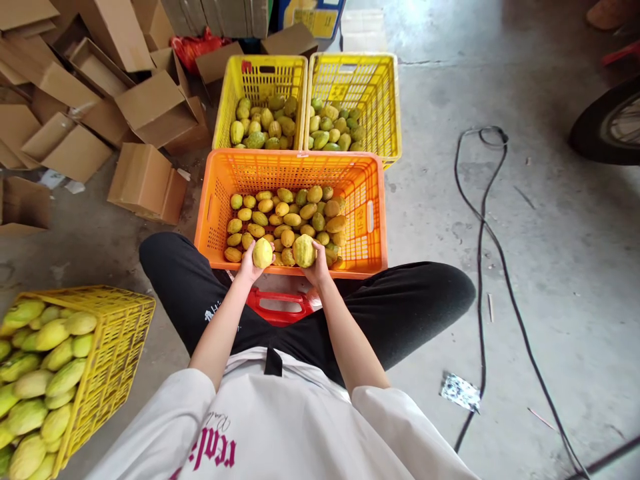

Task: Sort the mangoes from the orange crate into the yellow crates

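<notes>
My left hand [253, 261] is closed around a pale yellow melon [263, 253], fingers under it and thumb along its side. In my right hand [317, 265] rests a ribbed yellow-green melon [305, 251]. Both hands are side by side over the near rim of an orange plastic crate [295, 270], between my knees. Inside that crate, several smaller-looking yellow, green and orange melons [282, 209] cover the floor. A narrow gap separates the two held melons. Parts of my fingers are hidden beneath the fruit.
Two yellow crates [261, 61] [397, 100] holding fruit stand behind the orange one. A heaped yellow crate [120, 360] is at lower left. Cardboard boxes [145, 177] crowd the upper left. A black cable [483, 267] lies on the floor at right, near a wheel [607, 127].
</notes>
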Demonstrator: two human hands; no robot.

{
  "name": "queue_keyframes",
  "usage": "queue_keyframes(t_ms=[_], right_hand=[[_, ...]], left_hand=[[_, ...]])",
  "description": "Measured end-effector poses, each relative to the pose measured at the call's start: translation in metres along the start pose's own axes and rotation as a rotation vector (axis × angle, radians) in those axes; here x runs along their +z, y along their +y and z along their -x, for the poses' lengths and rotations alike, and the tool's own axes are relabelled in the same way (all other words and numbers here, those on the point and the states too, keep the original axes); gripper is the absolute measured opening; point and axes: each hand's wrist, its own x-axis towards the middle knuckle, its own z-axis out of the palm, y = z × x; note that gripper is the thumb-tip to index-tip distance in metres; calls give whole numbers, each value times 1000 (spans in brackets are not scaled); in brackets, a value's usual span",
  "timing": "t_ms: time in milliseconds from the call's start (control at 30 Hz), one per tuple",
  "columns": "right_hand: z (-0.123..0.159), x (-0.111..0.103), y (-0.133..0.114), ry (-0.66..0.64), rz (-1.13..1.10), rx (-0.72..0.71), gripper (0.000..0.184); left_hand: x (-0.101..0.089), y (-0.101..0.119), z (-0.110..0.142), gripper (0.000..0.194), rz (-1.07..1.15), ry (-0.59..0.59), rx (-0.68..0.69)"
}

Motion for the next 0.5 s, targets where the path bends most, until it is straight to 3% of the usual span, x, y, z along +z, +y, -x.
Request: queue_keyframes(t_ms=[200, 367, 500], right_hand=[[2, 3, -2, -18, -42, 43, 25], [-2, 6, -2, 33, -74, 81, 32], [-4, 5, -2, 40, -70, 85, 37]], left_hand=[[-3, -1, 1, 33, -37, -48, 12], [-2, 0, -1, 45, -31, 2, 41], [-1, 3, 1, 29, -65, -6, 21]])
